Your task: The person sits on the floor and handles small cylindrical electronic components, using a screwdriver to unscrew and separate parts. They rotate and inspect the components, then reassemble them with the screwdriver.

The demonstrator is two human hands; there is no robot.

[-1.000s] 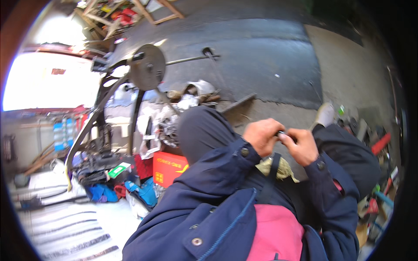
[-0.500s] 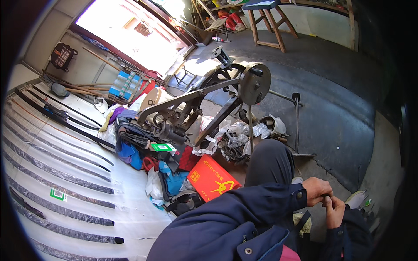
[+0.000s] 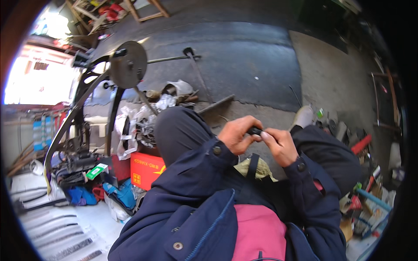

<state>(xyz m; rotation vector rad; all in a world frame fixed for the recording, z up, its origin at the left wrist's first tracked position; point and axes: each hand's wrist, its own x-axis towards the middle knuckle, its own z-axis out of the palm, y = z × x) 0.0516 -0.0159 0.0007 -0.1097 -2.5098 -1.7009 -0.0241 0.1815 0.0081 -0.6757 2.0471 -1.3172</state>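
Note:
My left hand point(image 3: 238, 134) and my right hand point(image 3: 281, 144) meet in front of my lap. Between them is a small, dark black object point(image 3: 254, 131), pinched by the fingers of both; its exact kind is too small and covered to make out. Below the hands, a black strap point(image 3: 252, 167) lies over a pale yellow, rough-textured bundle point(image 3: 263, 170) between my legs. Whether that strap joins the object in my fingers cannot be seen.
A hand-cranked machine with a round wheel point(image 3: 129, 64) stands at the left. A red box point(image 3: 146, 169) sits beside my left knee, near bags and cloth. Dark strips point(image 3: 65, 235) lie on a white surface at the lower left. Tools and a red bar point(image 3: 361, 145) are at the right.
My view has swung to the right, so the machine and red box now sit farther left. Both hands now show near the middle, with the black object visible between them.

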